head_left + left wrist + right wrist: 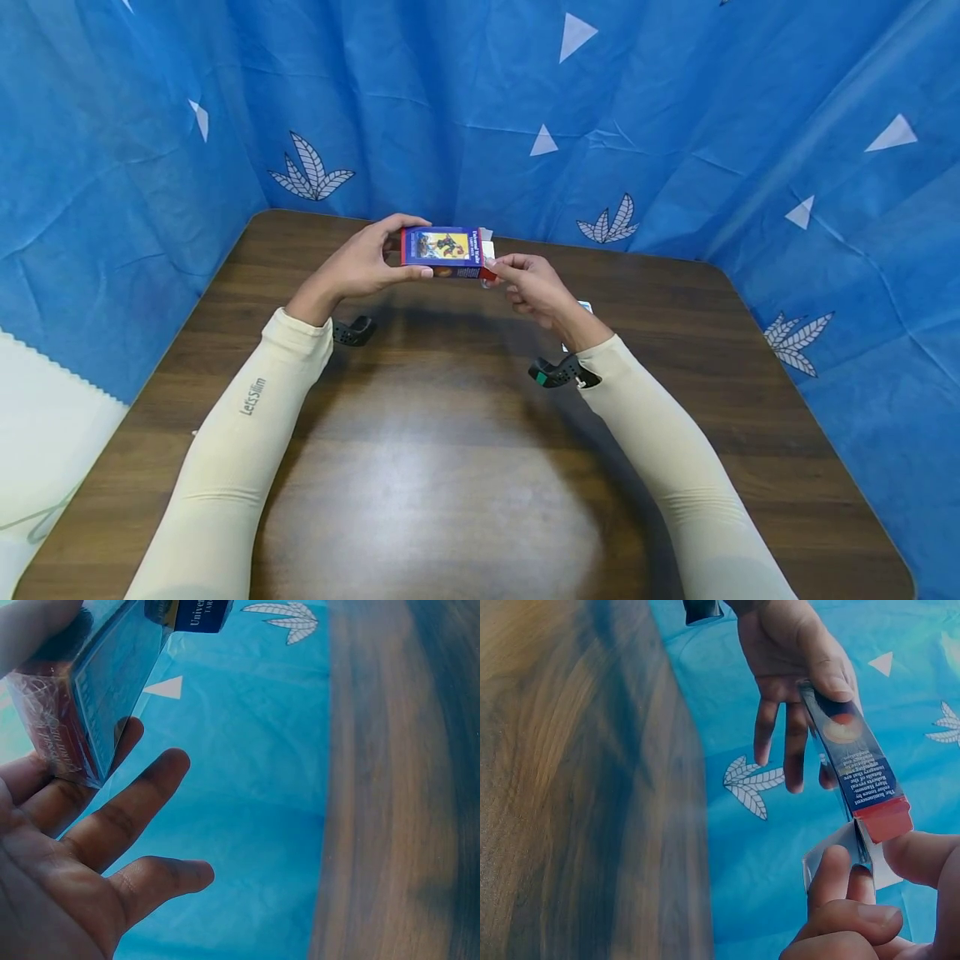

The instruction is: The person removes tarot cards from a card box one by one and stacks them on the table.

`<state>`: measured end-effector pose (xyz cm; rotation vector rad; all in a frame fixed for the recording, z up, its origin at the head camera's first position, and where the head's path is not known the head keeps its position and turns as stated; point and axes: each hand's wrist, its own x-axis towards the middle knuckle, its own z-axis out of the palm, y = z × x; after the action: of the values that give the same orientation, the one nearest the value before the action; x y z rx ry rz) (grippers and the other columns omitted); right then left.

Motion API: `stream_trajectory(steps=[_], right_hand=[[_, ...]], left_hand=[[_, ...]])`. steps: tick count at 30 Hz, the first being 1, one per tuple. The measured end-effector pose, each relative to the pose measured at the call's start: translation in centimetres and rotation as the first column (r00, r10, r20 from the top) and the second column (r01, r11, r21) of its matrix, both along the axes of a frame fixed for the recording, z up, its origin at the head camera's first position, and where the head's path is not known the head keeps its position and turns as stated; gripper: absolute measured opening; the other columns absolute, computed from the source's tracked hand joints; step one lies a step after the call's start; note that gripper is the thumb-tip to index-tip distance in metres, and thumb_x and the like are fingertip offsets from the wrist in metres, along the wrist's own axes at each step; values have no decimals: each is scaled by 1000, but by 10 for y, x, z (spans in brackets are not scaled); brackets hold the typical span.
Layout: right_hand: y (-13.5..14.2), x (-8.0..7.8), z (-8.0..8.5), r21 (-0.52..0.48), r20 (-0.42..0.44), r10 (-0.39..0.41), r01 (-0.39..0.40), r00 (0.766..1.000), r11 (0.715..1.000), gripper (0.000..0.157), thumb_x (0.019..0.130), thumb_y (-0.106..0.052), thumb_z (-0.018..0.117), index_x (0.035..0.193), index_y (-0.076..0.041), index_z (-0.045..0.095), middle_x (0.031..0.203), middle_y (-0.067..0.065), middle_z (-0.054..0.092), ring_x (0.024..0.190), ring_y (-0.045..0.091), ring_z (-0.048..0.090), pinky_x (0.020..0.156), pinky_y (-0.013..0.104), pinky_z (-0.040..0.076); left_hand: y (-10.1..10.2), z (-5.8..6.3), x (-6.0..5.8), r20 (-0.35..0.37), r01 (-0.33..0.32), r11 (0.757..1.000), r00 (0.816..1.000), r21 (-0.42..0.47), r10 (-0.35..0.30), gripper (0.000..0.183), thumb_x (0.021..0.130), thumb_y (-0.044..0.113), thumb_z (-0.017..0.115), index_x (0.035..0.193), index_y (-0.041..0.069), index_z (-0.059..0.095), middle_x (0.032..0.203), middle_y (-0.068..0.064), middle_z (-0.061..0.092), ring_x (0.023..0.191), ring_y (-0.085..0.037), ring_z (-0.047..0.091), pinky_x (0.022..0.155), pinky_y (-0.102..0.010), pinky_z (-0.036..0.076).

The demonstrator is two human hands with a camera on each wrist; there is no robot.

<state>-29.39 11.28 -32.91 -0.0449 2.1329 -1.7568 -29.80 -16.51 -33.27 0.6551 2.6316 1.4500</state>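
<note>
A tarot card box (442, 248), blue with red ends and a yellow picture on its front, is held level above the far part of the table. My left hand (360, 258) grips its left end between thumb and fingers; in the left wrist view two fingers stick out free of it. At the opposite end the flaps stand open. My right hand (536, 287) pinches there, its thumb by the red flap (889, 821) and its fingertips against the pale flap (829, 851). The inside of the box is hidden.
Partly behind the right wrist, a small white and blue flat item (585, 307) lies on the brown wooden table (420, 467). A blue patterned curtain (480, 100) hangs close behind the table and along its sides.
</note>
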Motion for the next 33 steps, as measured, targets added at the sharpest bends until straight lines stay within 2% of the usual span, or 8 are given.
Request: stream_trajectory(steps=[3, 6, 11, 18, 25, 29, 33], right_hand=[[-1, 1, 0, -17, -10, 9, -9, 1000, 1000, 18, 101, -23, 56, 103, -6, 58, 88, 5, 61, 46, 6, 31, 39, 19, 23], [1, 2, 1, -18, -25, -2, 1, 1000, 1000, 18, 101, -23, 57, 100, -6, 59, 85, 5, 61, 45, 6, 29, 38, 19, 22], [6, 2, -1, 6, -41, -35, 35, 999, 999, 23, 100, -26, 58, 105, -5, 63, 80, -1, 60, 45, 6, 29, 39, 19, 21], [12, 1, -1, -17, -62, -15, 14, 998, 1000, 29, 102, -23, 55, 115, 1, 62, 77, -3, 62, 46, 5, 29, 39, 19, 20], [21, 0, -2, -60, -99, -107, 102, 989, 993, 24, 101, -21, 55, 109, -1, 64, 71, -4, 59, 43, 5, 29, 38, 19, 21], [30, -1, -4, -76, -158, -166, 155, 973, 985, 25, 100, -24, 58, 107, -1, 64, 64, -5, 52, 44, 5, 30, 40, 21, 24], [37, -2, -7, -57, -258, -269, 263, 928, 963, 32, 97, -27, 64, 117, -2, 67, 66, -7, 55, 47, 5, 34, 43, 21, 27]], left_hand=[[0, 0, 0, 5, 3, 1000, 1000, -1, -3, 79, 79, 45, 80, 144, 20, 43, 137, -10, 52, 114, -28, 56, 99, -47, 49], [1, 1, 0, 8, 7, 1000, 1000, 6, -7, 77, 80, 43, 80, 144, 20, 43, 138, -10, 51, 115, -28, 56, 99, -47, 49], [1, 0, 0, 12, 15, 1000, 1000, 24, -16, 76, 81, 39, 80, 144, 19, 43, 139, -11, 51, 116, -29, 56, 100, -51, 47], [3, 0, 0, 13, 17, 999, 1000, 27, -18, 78, 80, 42, 81, 144, 19, 43, 137, -11, 52, 115, -29, 56, 99, -49, 48], [1, 0, 1, 13, 5, 1000, 1000, 14, -6, 79, 80, 45, 80, 144, 20, 42, 138, -10, 51, 115, -28, 55, 98, -47, 49], [0, 1, 0, 11, 5, 1000, 1000, 17, -5, 78, 80, 43, 80, 144, 20, 42, 138, -11, 51, 115, -29, 56, 98, -47, 49], [-1, 0, 0, 11, 7, 1000, 1000, 23, -7, 76, 82, 41, 80, 144, 19, 42, 138, -12, 51, 115, -29, 56, 100, -47, 49]])
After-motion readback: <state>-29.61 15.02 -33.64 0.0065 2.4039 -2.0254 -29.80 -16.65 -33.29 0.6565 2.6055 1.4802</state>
